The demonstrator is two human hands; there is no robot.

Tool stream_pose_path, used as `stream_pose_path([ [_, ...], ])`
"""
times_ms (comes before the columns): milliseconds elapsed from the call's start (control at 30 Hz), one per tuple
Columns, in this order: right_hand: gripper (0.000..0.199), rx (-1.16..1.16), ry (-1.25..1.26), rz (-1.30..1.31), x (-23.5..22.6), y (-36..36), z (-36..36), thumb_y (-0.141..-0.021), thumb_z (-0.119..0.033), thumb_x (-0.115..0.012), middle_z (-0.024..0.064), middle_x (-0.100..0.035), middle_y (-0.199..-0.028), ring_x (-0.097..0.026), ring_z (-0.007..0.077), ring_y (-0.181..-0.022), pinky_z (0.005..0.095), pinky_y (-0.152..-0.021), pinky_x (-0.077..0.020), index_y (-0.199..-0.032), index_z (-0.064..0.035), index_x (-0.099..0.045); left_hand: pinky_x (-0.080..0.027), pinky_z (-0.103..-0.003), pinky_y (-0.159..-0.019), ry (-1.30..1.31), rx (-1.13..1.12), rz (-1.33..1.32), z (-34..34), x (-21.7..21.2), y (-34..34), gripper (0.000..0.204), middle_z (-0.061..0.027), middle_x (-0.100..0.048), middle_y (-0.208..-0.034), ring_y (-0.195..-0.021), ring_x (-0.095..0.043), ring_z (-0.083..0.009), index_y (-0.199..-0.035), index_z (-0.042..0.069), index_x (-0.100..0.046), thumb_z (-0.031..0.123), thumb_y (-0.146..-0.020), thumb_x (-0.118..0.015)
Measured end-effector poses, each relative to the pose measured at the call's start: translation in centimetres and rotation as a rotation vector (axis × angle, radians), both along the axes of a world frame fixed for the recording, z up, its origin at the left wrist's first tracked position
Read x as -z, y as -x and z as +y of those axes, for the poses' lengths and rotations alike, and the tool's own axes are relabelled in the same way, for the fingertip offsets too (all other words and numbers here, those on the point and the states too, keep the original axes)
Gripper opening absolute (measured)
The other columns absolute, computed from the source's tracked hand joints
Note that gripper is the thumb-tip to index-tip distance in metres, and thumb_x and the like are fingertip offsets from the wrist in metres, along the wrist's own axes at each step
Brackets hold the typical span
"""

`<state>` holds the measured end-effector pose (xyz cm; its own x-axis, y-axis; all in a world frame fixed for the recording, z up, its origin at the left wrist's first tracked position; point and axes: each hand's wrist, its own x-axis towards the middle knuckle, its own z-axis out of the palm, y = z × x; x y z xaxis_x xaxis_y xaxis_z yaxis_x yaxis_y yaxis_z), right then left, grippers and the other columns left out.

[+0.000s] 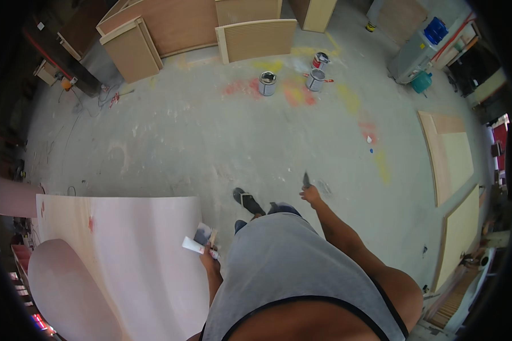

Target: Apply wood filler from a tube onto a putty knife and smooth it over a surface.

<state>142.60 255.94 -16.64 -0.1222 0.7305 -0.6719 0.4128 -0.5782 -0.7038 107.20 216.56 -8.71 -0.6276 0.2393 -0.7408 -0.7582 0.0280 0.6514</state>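
My left hand (210,258) is closed around a white squeeze tube (193,245) and a flat scraper (202,233) whose face is smeared dark grey. It is held over the right edge of a large pale curved panel (148,256) at my left. My right hand (310,195) is out ahead of my body over the floor, its fingers closed on a putty knife (306,181) with a dark blade pointing away from me. The knife's handle is mostly hidden by the fingers. The knife appears apart from any panel.
Open paint cans (267,83) stand ahead on the paint-stained grey floor (210,136). Behind them are wooden cabinet parts (256,41). A water dispenser (411,57) stands far right, and wooden panels (452,150) lie along the right side. Cables (105,96) trail at the far left.
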Motion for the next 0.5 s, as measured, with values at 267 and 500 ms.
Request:
stream_pose_path([
  [267,0.051,-0.513,-0.347,-0.276,-0.7,23.3,9.4,-0.096,-0.02,-0.051,0.0342,-0.061,-0.123,-0.061,0.0467,-0.113,0.0473,-0.098,-0.0478,-0.14,0.0048,-0.048,-0.049,-0.03,-0.066,-0.074,0.025,0.306,19.4,-9.6,18.7,0.03,-0.0063,-0.061,-0.086,-0.072,-0.06,-0.0167,-0.108,0.0,-0.058,0.012,-0.086,-0.073],
  [500,0.043,-0.611,-0.331,-0.478,4.7,32.1,25.0,-0.086,-0.01,-0.053,0.0329,-0.064,-0.113,-0.064,0.0458,-0.107,0.049,-0.094,-0.0517,-0.126,0.0067,-0.053,-0.051,-0.029,-0.066,-0.051,-0.211,0.179,24.6,-7.8,28.9,0.038,-0.0064,-0.061,-0.093,-0.075,-0.06,-0.0154,-0.116,0.0,-0.056,0.017,-0.088,-0.074],
])
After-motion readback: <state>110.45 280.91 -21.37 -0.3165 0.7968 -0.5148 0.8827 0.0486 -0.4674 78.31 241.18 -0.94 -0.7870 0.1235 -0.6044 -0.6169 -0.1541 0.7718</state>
